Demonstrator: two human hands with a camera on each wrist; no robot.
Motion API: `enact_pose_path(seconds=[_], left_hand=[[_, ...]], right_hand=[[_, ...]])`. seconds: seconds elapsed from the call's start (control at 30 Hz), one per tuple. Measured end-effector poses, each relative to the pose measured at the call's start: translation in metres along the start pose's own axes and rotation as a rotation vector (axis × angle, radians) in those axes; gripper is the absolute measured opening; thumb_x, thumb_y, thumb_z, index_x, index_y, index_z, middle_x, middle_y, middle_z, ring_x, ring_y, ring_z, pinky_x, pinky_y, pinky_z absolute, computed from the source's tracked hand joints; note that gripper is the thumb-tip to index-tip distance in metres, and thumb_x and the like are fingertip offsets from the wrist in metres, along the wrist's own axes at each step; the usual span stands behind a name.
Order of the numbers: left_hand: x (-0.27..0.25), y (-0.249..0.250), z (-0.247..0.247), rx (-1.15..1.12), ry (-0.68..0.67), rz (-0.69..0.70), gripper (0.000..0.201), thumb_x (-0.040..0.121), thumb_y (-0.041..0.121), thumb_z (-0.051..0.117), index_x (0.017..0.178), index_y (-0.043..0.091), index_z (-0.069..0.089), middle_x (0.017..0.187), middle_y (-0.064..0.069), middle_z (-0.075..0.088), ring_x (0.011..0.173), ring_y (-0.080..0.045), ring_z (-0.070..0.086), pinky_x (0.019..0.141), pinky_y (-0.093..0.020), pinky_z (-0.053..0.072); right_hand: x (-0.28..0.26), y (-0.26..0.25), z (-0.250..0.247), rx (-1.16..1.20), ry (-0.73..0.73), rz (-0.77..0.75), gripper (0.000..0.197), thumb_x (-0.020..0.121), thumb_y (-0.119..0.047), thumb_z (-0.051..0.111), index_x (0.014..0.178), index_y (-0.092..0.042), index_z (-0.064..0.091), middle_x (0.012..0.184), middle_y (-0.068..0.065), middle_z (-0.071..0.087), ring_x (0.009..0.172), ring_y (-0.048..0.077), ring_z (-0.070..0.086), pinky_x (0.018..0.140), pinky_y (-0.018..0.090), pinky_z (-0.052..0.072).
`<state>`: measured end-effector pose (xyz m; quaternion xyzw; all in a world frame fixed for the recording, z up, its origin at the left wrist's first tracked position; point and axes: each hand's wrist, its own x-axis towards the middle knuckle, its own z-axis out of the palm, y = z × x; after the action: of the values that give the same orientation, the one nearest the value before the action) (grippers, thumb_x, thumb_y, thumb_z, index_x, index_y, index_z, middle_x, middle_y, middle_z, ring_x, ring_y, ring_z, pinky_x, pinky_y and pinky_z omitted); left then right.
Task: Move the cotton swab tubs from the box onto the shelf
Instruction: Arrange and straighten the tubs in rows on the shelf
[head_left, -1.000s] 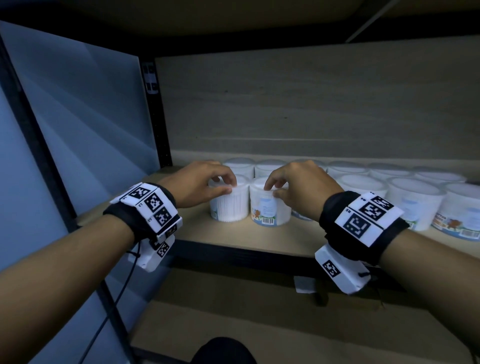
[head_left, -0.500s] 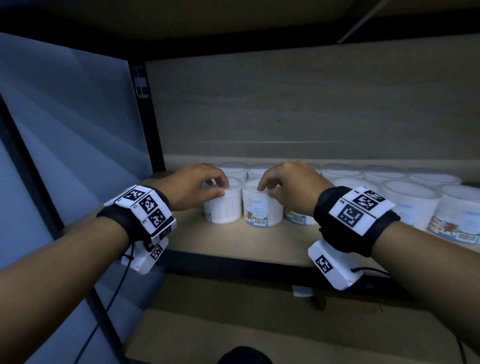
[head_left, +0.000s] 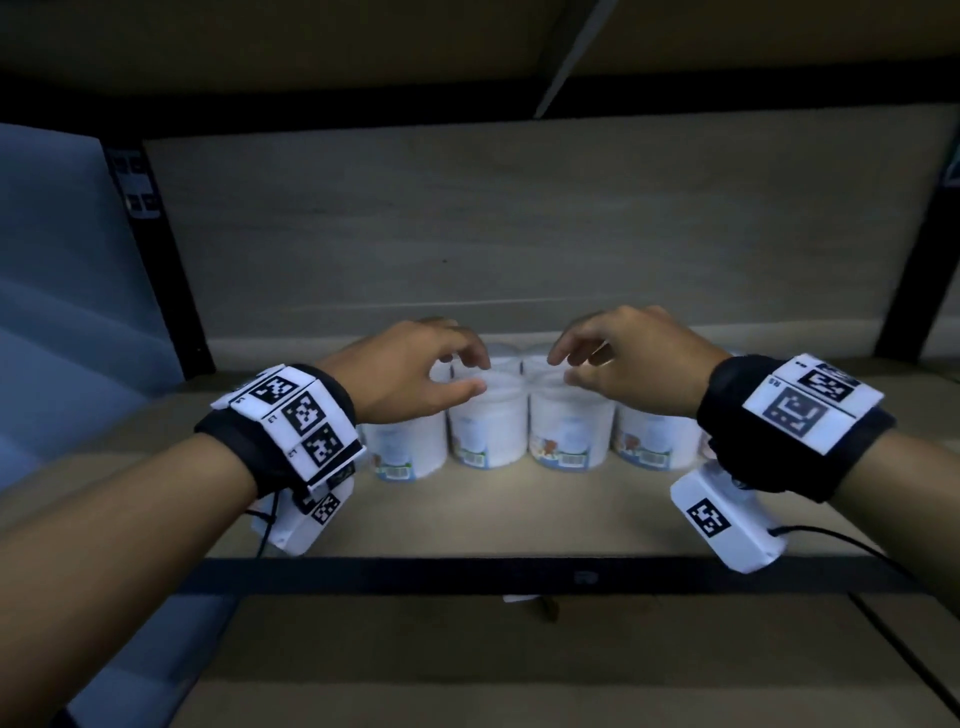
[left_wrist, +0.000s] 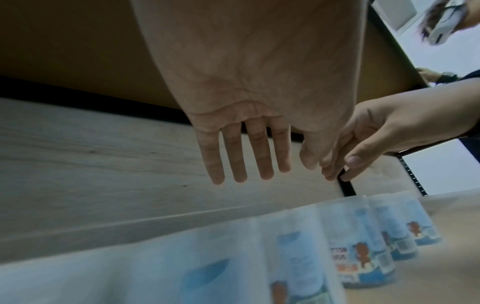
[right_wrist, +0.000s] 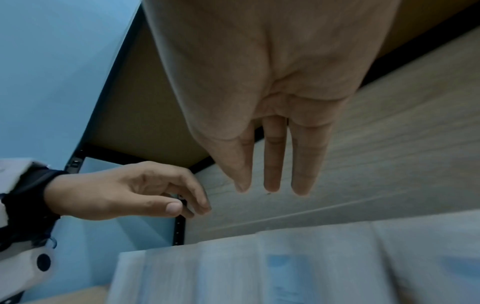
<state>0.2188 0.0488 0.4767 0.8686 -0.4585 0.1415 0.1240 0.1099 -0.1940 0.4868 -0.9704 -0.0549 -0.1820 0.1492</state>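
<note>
Several white cotton swab tubs with blue labels stand in rows on the wooden shelf (head_left: 467, 514). Two front tubs, one (head_left: 487, 426) left of centre and one (head_left: 570, 428) beside it, sit just below my hands. My left hand (head_left: 415, 374) hovers above the tubs with relaxed, spread fingers (left_wrist: 241, 156) and holds nothing. My right hand (head_left: 623, 364) hovers the same way, its fingers (right_wrist: 272, 160) straight and empty. In the wrist views the tubs (left_wrist: 358, 246) (right_wrist: 285, 267) lie blurred beneath the palms. The box is out of view.
A wooden back panel (head_left: 519, 234) closes the shelf behind the tubs. A black upright post (head_left: 166, 260) stands at the left, with a pale blue wall (head_left: 62, 312) beyond. A black front rail (head_left: 519, 574) edges the shelf; a lower board (head_left: 467, 665) lies beneath.
Both hands have let go of the two front tubs and lifted off them, fingers spreading. The view has shifted rightward so the tubs sit centred.
</note>
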Motion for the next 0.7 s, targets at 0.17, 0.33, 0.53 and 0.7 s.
enact_pose_path(seconds=[0.17,0.33,0.53,0.7], left_hand=[[0.051,0.051,0.016,-0.006,-0.081,0.090,0.027,0.091,0.050,0.059,0.117,0.039,0.060,0.112,0.022,0.055,0.103,-0.003,0.056,0.087,-0.026,0.048],[0.090,0.096,0.034,0.018,-0.178,0.163,0.035,0.091,0.050,0.059,0.122,0.035,0.058,0.121,0.014,0.055,0.108,-0.008,0.054,0.095,-0.029,0.046],[0.118,0.128,0.061,0.038,-0.226,0.188,0.050,0.090,0.051,0.063,0.134,0.030,0.052,0.137,0.008,0.047,0.119,-0.014,0.051,0.100,-0.027,0.042],[0.131,0.140,0.079,0.048,-0.232,0.192,0.051,0.087,0.057,0.061,0.132,0.036,0.052,0.137,0.011,0.047,0.125,-0.014,0.048,0.107,-0.036,0.041]], right_hand=[[-0.026,0.054,-0.027,-0.099,0.002,0.105,0.018,0.088,-0.036,0.068,0.106,-0.037,0.072,0.098,-0.016,0.068,0.094,0.009,0.062,0.083,0.023,0.046],[-0.048,0.107,-0.039,-0.192,-0.016,0.216,0.029,0.087,-0.043,0.067,0.115,-0.041,0.063,0.111,-0.009,0.060,0.098,0.013,0.057,0.087,0.029,0.048],[-0.066,0.151,-0.037,-0.163,-0.031,0.364,0.053,0.076,-0.059,0.068,0.125,-0.044,0.055,0.120,-0.002,0.050,0.115,0.021,0.056,0.102,0.039,0.046],[-0.070,0.164,-0.033,-0.133,-0.033,0.361,0.051,0.077,-0.060,0.069,0.124,-0.043,0.058,0.123,-0.002,0.055,0.115,0.016,0.052,0.097,0.029,0.042]])
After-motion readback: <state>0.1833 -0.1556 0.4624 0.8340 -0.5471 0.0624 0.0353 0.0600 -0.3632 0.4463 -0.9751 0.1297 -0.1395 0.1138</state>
